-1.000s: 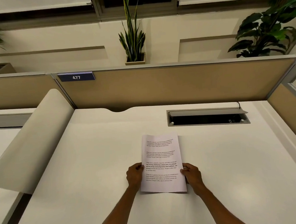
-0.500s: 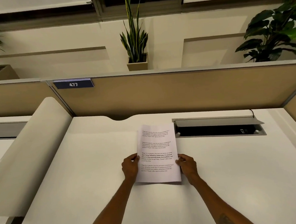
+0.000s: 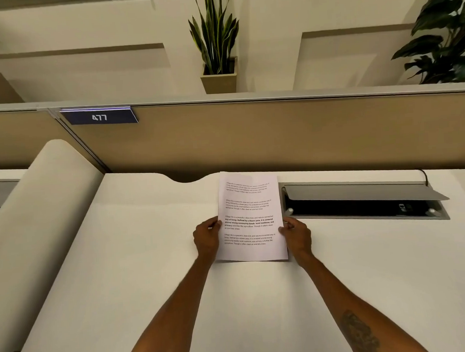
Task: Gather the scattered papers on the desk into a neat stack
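Note:
A white paper stack (image 3: 249, 202) with printed paragraphs is held between both hands over the white desk (image 3: 122, 264). Its edges look aligned, and only the top sheet is readable. My left hand (image 3: 206, 238) grips the stack's left edge, thumb on top. On the right edge my right hand (image 3: 296, 234) grips the same way. The stack's far end reaches the desk's back edge, near the curved notch. No other loose papers show on the desk.
An open cable hatch (image 3: 363, 200) with a raised grey lid lies just right of the stack. A tan partition (image 3: 278, 135) with a "477" tag (image 3: 99, 117) backs the desk. A curved white divider (image 3: 38, 228) rises at the left. Potted plants (image 3: 216, 40) stand beyond.
Both hands have moved the paper stack away from me toward the back of the desk, beside the cable hatch. The grip on both edges is unchanged.

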